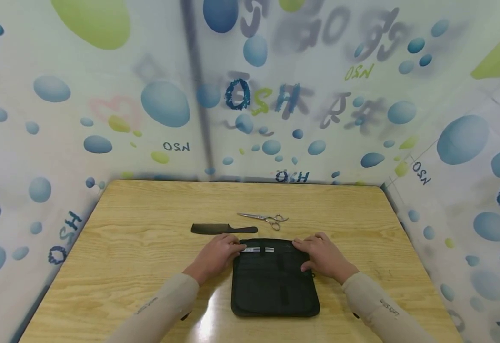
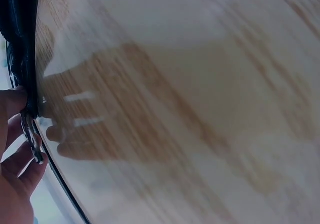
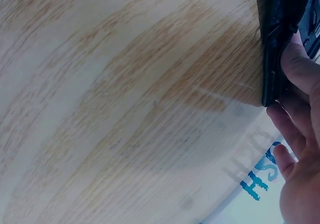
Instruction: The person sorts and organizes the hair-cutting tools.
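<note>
A black zippered tool case (image 1: 271, 286) lies open on the wooden table. Silver scissors (image 1: 256, 249) lie across its upper part, their blades under a black elastic loop. My left hand (image 1: 220, 252) is at the case's upper left corner and pinches the handle end of these scissors, which it partly hides. In the left wrist view, the curved silver handle (image 2: 32, 139) shows between the fingers. My right hand (image 1: 325, 255) grips the case's upper right edge, the thumb on the inner face; the right wrist view shows fingers (image 3: 287, 124) by the zippered edge.
Just beyond the case, a black comb (image 1: 224, 229) lies on the wooden table (image 1: 147, 205). Another pair of silver scissors (image 1: 267, 219) lies behind it to the right. A patterned curtain wall (image 1: 168, 162) rises at the table's back and sides.
</note>
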The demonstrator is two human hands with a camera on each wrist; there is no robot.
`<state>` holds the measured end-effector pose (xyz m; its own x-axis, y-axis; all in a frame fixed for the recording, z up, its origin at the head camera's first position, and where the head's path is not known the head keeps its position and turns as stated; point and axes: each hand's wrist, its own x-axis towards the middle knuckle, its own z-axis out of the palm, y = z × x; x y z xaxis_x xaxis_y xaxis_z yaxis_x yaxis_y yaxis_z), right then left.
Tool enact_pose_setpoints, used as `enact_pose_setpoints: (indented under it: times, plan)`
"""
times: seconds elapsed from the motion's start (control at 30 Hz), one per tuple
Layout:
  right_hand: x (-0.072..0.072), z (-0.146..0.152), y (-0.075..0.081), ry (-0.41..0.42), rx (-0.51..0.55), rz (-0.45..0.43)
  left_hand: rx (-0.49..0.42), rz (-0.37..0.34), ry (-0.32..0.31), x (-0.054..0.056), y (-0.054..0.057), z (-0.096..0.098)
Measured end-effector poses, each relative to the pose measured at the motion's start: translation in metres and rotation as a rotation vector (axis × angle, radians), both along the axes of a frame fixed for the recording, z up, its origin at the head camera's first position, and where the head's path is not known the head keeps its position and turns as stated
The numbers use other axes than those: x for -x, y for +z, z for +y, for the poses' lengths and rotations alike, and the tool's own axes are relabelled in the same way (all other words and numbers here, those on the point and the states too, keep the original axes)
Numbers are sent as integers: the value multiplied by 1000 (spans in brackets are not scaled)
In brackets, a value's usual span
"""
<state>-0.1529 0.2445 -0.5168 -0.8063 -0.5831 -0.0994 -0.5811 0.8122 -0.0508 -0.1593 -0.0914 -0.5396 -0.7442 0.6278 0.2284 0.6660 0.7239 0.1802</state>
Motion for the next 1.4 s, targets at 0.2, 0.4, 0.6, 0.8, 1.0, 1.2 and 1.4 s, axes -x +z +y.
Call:
enact_pose_setpoints:
  times: [0.2, 0.4, 0.6, 0.8, 1.0, 1.2, 1.4]
  plan:
    - [0, 0, 2, -2, 14, -11, -18, 5, 2, -1, 1, 2]
    - [0, 0, 2, 3, 19, -9, -33, 8, -6, -2, 1, 5]
    - [0, -1, 2, 9, 13, 4, -29, -10, -9, -2, 0, 5]
    - [-1, -3, 5, 0, 13, -8, -8, 11, -51, 1, 3, -2]
    - [-2, -1, 4, -4, 17, 0, 37, 19, -36, 3, 13, -17]
    - [-1, 1, 1, -1, 28, 14, 71, -22, 3, 0, 17, -31]
    - [-1, -1, 0, 6, 32, 17, 89, -95, 24, -5, 15, -36]
